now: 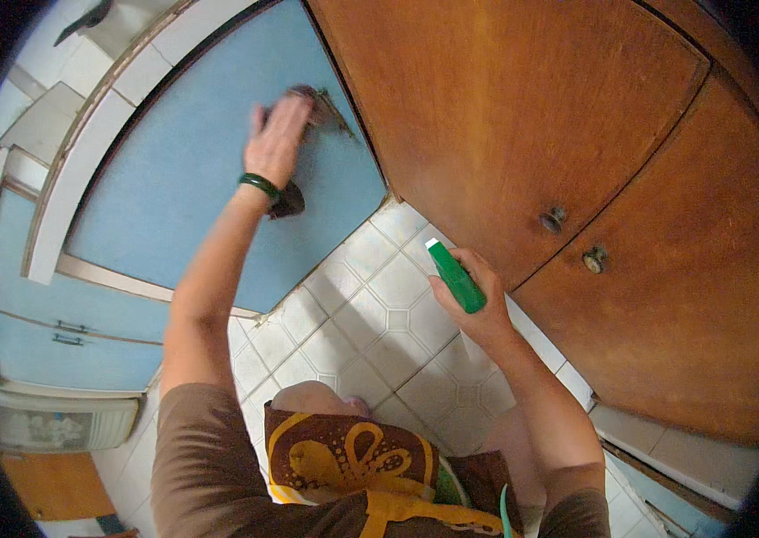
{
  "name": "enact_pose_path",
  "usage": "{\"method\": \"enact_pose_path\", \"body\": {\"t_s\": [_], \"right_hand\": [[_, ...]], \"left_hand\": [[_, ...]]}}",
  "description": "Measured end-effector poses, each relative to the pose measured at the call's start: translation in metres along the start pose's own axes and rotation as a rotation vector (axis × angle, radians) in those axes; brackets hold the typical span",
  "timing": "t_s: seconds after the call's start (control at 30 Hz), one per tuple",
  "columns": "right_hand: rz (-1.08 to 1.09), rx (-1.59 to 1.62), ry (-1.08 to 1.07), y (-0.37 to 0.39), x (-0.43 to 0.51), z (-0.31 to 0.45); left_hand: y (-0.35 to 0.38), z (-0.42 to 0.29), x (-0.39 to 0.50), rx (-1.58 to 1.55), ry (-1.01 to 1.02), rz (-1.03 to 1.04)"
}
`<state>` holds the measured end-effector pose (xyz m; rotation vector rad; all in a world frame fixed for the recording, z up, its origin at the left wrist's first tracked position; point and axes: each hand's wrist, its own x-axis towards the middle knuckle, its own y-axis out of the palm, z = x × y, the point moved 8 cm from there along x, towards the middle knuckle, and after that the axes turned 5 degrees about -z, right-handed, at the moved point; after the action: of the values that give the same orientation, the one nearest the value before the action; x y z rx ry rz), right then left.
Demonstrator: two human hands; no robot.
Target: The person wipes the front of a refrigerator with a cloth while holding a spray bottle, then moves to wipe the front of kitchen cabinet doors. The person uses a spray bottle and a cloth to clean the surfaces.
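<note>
My left hand [278, 144], blurred, lies flat over a dark cloth [288, 202] against a light blue cabinet panel [204, 134]. Part of the cloth hangs out beside the wrist, which wears a dark green bangle [259, 183]. Under the fingertips, a dark mark or worn edge runs towards the panel's right side; the hand partly hides it. Lower and to the right, my right hand [483, 296] is closed around a spray bottle with a green head [460, 279] and a white nozzle. The nozzle points up and left; the bottle's body is mostly hidden below the hand.
Brown wooden cabinet doors [520, 121] with two round knobs [553, 218] stand close on the right. A white tiled counter edge [90, 134] borders the blue panel. Pale floor tiles [359, 309] lie below. More blue cupboards [76, 363] and a translucent-fronted container [50, 424] are at the left.
</note>
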<state>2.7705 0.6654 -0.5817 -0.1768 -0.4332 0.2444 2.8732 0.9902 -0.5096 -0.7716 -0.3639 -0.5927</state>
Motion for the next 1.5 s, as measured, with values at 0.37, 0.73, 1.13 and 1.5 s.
{"method": "enact_pose_path", "body": {"t_s": [0.37,0.73,1.13,1.5], "right_hand": [[-0.023,0.007,-0.038,-0.004,0.002,-0.010],[-0.041,-0.015,0.109,-0.017,0.001,-0.033],[-0.091,0.006,0.030,-0.033,0.004,-0.020],[-0.105,-0.020,0.040,-0.043,0.002,-0.012]], "left_hand": [[0.025,-0.049,-0.079,0.051,0.249,0.288],[-0.025,0.006,0.072,0.102,0.174,0.030],[-0.008,-0.010,-0.025,0.087,0.034,0.089],[-0.099,0.096,0.062,-0.401,-0.486,-0.767]]}}
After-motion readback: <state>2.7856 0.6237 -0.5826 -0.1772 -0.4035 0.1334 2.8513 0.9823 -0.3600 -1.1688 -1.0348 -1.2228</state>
